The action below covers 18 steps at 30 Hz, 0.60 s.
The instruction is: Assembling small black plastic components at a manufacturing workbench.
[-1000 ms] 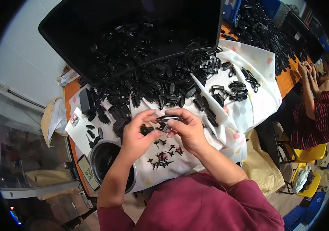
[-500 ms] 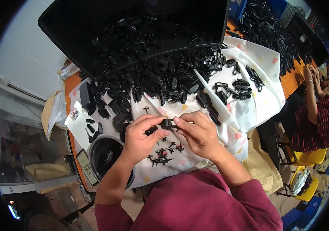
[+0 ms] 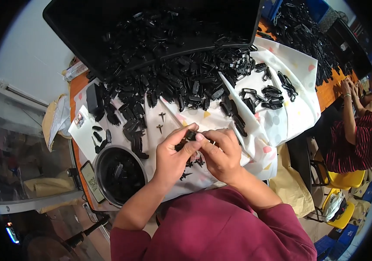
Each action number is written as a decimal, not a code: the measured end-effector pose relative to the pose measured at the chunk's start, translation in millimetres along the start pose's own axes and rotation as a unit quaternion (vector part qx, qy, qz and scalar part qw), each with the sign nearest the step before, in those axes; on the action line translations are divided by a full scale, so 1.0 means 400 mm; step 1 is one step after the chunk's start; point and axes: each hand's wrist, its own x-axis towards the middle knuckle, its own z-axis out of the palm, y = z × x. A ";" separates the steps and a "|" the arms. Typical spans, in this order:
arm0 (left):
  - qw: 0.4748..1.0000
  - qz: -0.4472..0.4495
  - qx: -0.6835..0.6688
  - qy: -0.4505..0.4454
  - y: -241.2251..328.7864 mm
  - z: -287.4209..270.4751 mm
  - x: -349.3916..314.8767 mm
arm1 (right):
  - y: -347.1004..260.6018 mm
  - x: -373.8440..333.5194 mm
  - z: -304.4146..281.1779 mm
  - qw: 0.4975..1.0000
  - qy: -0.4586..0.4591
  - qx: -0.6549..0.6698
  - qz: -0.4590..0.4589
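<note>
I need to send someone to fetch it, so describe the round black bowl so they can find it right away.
Start at the white cloth covered with small black plastic parts. At its near left corner, beside the left hand, sits the round black bowl with a few parts inside. It is the only round container; a phone lies against its left side.

Even, bright light, diffuse, seemingly from overhead. White cloth [image 3: 277, 117] on the table reads clean, not blown out. Soft short shadows under the hands [image 3: 199, 150]. Black plastic parts [image 3: 181, 82] merge into one dark mass; faint sheen on a few, detail lost inside the black tray [image 3: 151, 26]. Strong fisheye bend: tray edge curves, heavy black vignette at all corners. Left rim dim, smeared, possibly reflective glass. Centre sharp; far right edge soft, colours slightly fringed.
</note>
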 end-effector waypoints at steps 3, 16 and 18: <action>0.998 0.006 -0.064 -0.002 -0.004 0.006 0.001 | -0.013 -0.002 -0.002 0.989 -0.027 0.116 0.089; 0.776 0.074 0.603 0.168 0.054 -0.263 -0.157 | 0.209 -0.055 0.016 0.933 -0.153 -0.122 0.302; 0.743 0.054 0.650 0.149 0.024 -0.316 -0.184 | 0.256 -0.044 0.021 0.908 -0.213 -0.249 0.261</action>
